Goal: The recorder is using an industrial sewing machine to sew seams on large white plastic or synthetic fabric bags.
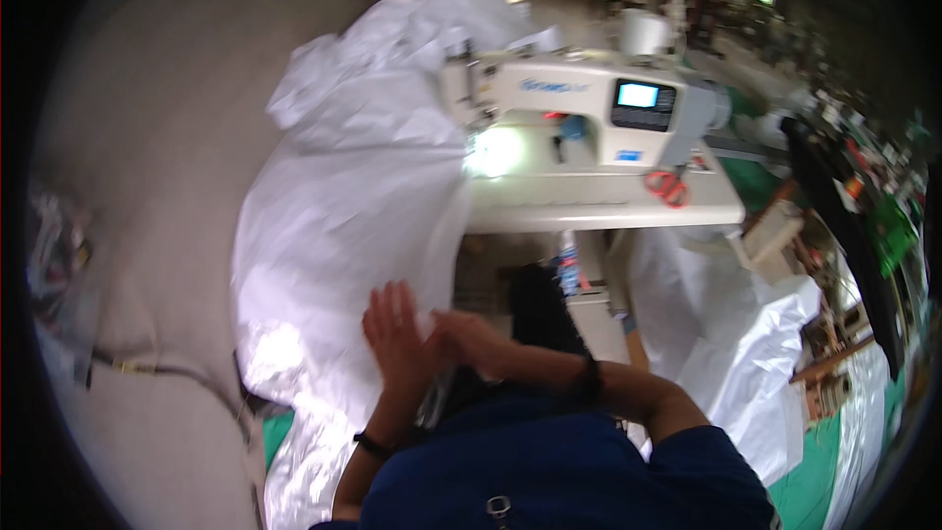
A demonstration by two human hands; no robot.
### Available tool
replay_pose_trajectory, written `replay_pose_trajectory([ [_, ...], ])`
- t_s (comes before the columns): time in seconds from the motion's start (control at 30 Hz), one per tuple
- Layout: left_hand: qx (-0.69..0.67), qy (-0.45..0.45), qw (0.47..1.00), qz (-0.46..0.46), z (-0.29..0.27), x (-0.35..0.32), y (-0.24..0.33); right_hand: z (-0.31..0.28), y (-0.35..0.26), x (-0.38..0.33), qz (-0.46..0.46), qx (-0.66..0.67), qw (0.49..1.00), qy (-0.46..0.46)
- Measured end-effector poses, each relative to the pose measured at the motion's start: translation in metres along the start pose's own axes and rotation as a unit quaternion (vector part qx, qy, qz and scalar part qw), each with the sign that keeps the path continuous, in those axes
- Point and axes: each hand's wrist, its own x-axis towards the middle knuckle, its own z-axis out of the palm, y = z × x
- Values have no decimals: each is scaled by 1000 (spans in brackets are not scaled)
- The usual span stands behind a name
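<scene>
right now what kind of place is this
Probably a sewing workshop or factory floor: an industrial sewing machine on a table, red scissors beside it, and big white plastic sheeting under both hands.

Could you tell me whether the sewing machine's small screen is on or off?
On: the screen on the sewing machine glows bright.

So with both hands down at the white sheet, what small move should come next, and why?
Probably close the left hand on the white plastic sheet and draw its edge up toward the sewing machine. That hand lies open and flat on the sheet, the right hand reaches across beside it, and most of the sheet hangs left of the machine's lit needle area.
</scene>
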Motion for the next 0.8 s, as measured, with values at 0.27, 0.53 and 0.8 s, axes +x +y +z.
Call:
replay_pose_trajectory([
  [0.27, -95, -33, 993, -56, -24, -14, -16, 10, -24, -4, 141, 57, 987, 57],
  [0.53, -91, -150, 982, 73, -99, -10, -49, 23, -16, -14, 105, -111, 986, -64],
  [0.8, -238, -213, 936, 146, -114, 16, -47, 55, -33, -40, 82, -240, 946, -202],
])
